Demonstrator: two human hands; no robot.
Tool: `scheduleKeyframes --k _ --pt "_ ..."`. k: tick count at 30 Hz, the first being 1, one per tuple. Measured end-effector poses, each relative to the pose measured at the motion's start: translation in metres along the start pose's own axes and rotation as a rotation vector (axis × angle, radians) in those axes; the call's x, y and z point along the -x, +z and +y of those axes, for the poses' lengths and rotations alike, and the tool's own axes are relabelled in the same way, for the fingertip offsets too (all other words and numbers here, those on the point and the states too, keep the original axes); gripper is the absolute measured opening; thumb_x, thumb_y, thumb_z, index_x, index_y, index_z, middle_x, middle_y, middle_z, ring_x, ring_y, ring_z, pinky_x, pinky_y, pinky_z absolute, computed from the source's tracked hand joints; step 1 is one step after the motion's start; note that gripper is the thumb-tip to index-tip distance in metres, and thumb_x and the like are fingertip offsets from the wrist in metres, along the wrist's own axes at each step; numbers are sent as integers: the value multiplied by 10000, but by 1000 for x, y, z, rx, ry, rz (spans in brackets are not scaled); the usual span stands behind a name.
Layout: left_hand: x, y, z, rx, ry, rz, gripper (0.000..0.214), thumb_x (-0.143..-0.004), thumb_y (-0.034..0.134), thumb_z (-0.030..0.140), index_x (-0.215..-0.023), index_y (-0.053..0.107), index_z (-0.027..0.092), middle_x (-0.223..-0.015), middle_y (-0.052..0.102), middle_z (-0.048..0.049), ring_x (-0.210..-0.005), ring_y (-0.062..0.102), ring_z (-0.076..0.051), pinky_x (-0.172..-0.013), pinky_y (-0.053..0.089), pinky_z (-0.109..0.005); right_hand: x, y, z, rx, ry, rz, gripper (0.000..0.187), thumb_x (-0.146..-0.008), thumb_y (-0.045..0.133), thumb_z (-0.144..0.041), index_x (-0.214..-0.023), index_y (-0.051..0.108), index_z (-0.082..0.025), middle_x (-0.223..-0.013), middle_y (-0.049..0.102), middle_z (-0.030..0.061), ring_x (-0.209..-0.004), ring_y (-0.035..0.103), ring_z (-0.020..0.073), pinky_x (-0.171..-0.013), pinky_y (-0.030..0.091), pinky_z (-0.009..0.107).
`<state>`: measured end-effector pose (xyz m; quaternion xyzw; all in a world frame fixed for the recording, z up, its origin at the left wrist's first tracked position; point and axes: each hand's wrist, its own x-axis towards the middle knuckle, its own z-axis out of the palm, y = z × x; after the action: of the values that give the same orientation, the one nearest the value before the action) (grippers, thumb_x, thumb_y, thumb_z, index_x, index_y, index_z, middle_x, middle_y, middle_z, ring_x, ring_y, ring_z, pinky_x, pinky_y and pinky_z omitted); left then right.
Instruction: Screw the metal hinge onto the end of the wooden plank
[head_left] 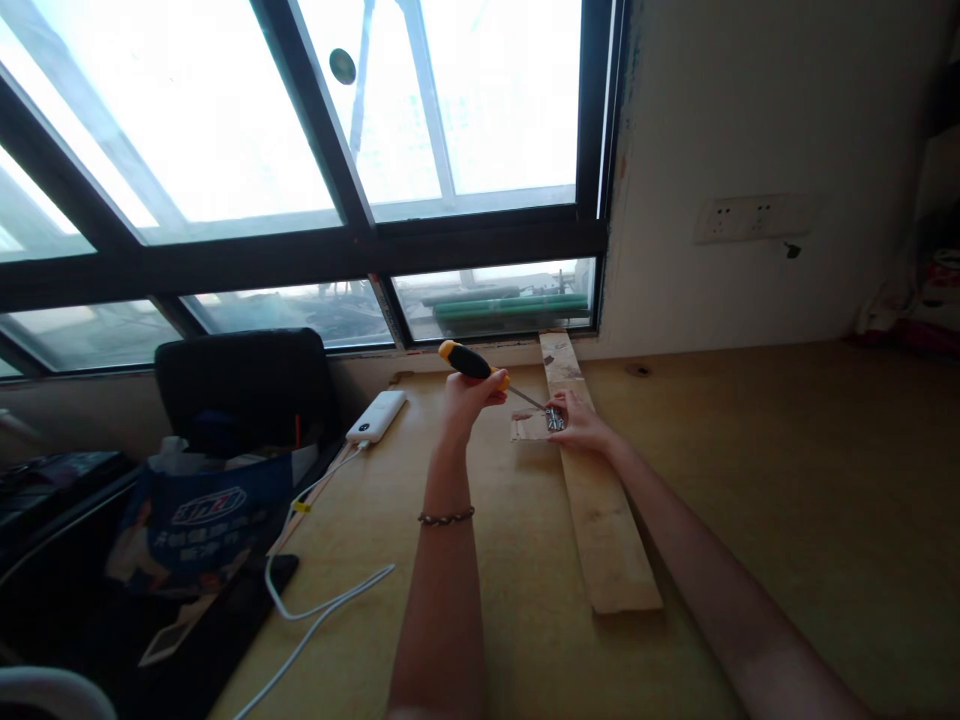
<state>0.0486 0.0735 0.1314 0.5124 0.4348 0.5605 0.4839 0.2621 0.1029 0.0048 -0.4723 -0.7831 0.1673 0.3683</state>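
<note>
My left hand (469,398) is closed around the yellow and black handle of a screwdriver (466,361). The screwdriver lies at a slant, its shaft running down to the right. Its tip meets a small shiny metal piece (555,419), whose exact kind I cannot make out. Fingers of my right hand (583,424) grip that metal piece from the right, over a long wooden plank (611,545). A short pale piece (528,425), perhaps wood, juts out to the left of the plank below the metal piece.
A white power bank (376,417) with a white cable (330,603) lies on the wooden table (757,500). Left of the table are a black chair (244,385) and a blue bag (217,535). A window stands behind; wall sockets (754,219) are at the right.
</note>
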Motion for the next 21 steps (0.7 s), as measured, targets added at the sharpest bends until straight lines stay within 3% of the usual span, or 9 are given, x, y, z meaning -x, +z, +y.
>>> scheduleKeyframes --k 5,9,21 --pt "1 9 -3 -35 -30 -50 280 -550 738 253 -714 619 60 -611 637 -68 -470 581 -124 -496 521 -257 4 4 -2 -133 78 42 689 -481 763 -261 -1067 408 -186 -1093 521 91 -1036 521 222 -910 401 382" --pt "0 15 -5 -55 -35 -75 263 -550 734 254 -684 614 63 -614 636 -71 -478 587 -129 -499 524 -257 5 4 -4 -107 80 60 637 -487 756 -262 -1031 435 -184 -1084 521 90 -1049 505 223 -917 393 377" --pt "-6 17 -18 -197 77 -117 253 -571 705 304 -686 641 88 -610 639 -71 -501 602 -147 -473 504 -239 6 2 -8 -114 76 55 632 -492 752 -252 -1028 423 -187 -1085 524 86 -1050 503 223 -922 389 378"
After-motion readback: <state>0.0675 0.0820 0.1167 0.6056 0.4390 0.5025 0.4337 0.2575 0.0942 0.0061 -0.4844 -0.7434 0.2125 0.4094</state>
